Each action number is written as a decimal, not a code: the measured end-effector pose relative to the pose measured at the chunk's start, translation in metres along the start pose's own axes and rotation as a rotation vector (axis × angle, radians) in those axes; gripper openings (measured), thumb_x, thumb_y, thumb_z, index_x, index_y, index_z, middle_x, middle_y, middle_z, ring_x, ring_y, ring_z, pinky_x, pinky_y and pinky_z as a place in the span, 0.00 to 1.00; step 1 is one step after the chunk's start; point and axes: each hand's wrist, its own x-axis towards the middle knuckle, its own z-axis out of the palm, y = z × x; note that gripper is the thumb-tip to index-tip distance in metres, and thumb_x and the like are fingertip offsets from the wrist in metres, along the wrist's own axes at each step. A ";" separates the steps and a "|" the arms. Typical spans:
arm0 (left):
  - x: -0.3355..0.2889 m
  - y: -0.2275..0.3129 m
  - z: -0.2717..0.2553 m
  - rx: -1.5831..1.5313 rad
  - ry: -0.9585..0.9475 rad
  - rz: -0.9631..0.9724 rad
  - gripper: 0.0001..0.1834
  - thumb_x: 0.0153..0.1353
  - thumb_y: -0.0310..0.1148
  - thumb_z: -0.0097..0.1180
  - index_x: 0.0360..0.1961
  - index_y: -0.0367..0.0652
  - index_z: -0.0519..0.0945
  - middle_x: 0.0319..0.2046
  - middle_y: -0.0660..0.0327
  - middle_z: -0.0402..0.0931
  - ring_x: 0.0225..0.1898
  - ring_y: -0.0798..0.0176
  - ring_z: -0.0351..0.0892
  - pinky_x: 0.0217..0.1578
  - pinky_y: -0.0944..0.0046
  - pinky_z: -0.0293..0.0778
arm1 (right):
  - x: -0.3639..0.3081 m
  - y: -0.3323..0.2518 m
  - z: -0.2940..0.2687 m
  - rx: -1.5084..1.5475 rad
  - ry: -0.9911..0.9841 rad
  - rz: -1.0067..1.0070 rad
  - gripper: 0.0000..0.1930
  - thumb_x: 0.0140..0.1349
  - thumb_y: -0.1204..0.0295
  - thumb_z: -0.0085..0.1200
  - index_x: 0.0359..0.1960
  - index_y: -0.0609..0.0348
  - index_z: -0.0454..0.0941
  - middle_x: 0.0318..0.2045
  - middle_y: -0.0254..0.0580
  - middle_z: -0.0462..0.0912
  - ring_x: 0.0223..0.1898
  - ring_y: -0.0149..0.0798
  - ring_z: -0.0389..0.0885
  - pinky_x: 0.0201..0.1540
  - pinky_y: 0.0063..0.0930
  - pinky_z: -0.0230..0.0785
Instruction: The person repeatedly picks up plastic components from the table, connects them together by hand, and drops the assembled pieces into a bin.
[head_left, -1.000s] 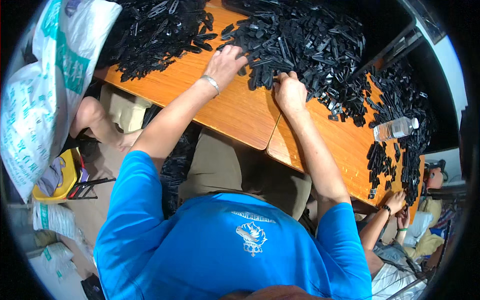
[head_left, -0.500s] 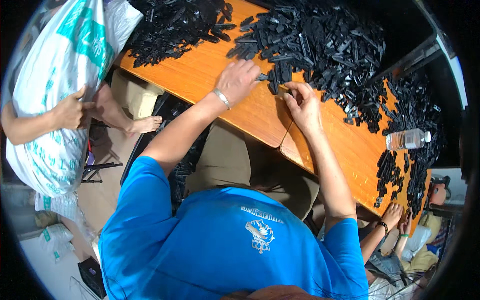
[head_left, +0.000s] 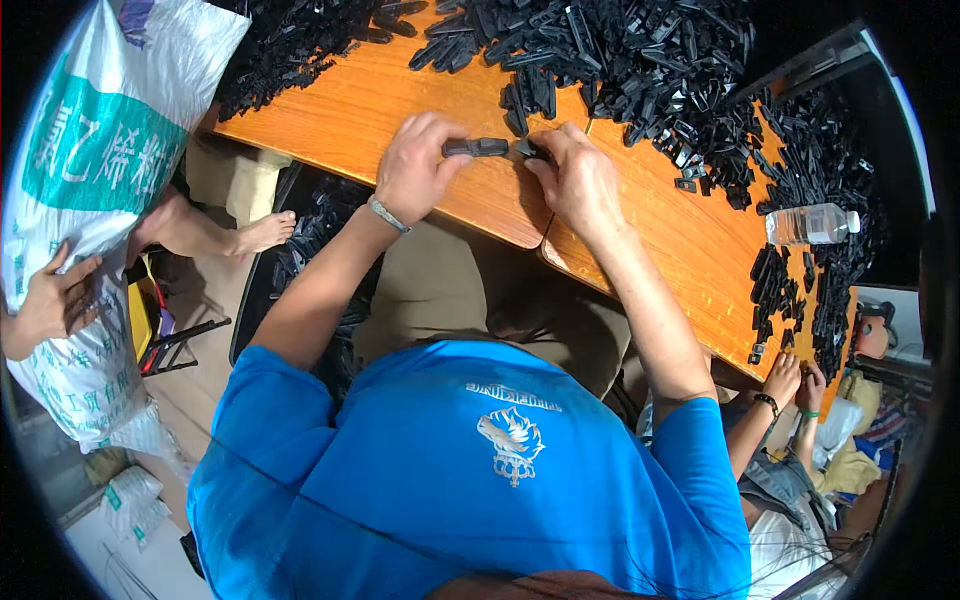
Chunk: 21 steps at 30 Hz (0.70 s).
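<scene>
My left hand point(head_left: 415, 168) pinches one end of an elongated black plastic part point(head_left: 482, 147) over the wooden table point(head_left: 400, 110). Its other end points at my right hand point(head_left: 580, 182). Between the right thumb and fingers is a small dark piece point(head_left: 530, 150), mostly covered by the fingers. The two pieces lie nearly in line, close together; I cannot tell whether they touch. Just beyond them, a large heap of similar black parts point(head_left: 640, 60) spreads over the table.
Another black heap point(head_left: 290, 50) lies far left, and more parts point(head_left: 825, 170) cover the right side near a clear plastic bottle point(head_left: 808, 225). At left, a person's hand point(head_left: 62, 295) rests on a white-and-green sack point(head_left: 100, 130). Other hands point(head_left: 783, 380) work at the table's right end.
My left hand has drawn back from the heap with the elongated black part. My right hand has shifted left toward it, now holding a small dark piece. The sack at left has shifted.
</scene>
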 end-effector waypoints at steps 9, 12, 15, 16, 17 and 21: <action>-0.005 0.015 -0.001 0.102 -0.015 -0.192 0.21 0.60 0.27 0.74 0.53 0.41 0.83 0.40 0.55 0.81 0.42 0.53 0.84 0.42 0.53 0.79 | 0.016 0.008 0.023 0.112 0.018 -0.070 0.13 0.62 0.74 0.70 0.48 0.59 0.88 0.43 0.49 0.85 0.45 0.58 0.87 0.47 0.49 0.80; -0.005 0.036 0.000 0.049 -0.022 -0.268 0.19 0.62 0.26 0.71 0.55 0.42 0.83 0.41 0.55 0.81 0.40 0.52 0.84 0.42 0.51 0.79 | 0.008 0.016 0.023 0.133 0.028 -0.061 0.13 0.62 0.74 0.70 0.48 0.59 0.87 0.43 0.50 0.85 0.44 0.58 0.87 0.46 0.48 0.80; -0.003 0.040 -0.002 -0.031 -0.091 -0.236 0.19 0.63 0.23 0.68 0.56 0.43 0.84 0.44 0.54 0.81 0.46 0.50 0.83 0.45 0.51 0.80 | 0.003 0.017 0.018 0.136 0.027 -0.045 0.14 0.61 0.74 0.70 0.48 0.60 0.87 0.43 0.51 0.85 0.44 0.58 0.87 0.46 0.48 0.80; 0.000 0.033 -0.004 0.111 -0.111 -0.111 0.18 0.63 0.22 0.67 0.55 0.43 0.84 0.46 0.54 0.80 0.48 0.48 0.82 0.48 0.51 0.79 | 0.001 0.018 0.018 0.135 0.029 -0.045 0.14 0.61 0.74 0.70 0.48 0.60 0.87 0.43 0.51 0.85 0.44 0.58 0.87 0.46 0.48 0.80; 0.005 0.030 -0.006 0.252 -0.130 0.016 0.18 0.63 0.21 0.66 0.54 0.44 0.84 0.47 0.54 0.79 0.51 0.47 0.81 0.50 0.50 0.79 | 0.000 0.020 0.018 0.112 0.043 -0.064 0.14 0.61 0.74 0.71 0.48 0.59 0.87 0.43 0.51 0.85 0.44 0.58 0.87 0.46 0.48 0.80; 0.020 0.032 -0.012 0.318 -0.156 0.091 0.16 0.60 0.22 0.68 0.50 0.44 0.84 0.47 0.54 0.78 0.52 0.45 0.78 0.53 0.50 0.77 | -0.006 0.019 0.015 0.102 0.064 -0.078 0.14 0.60 0.73 0.71 0.47 0.59 0.88 0.42 0.51 0.85 0.44 0.58 0.87 0.46 0.47 0.80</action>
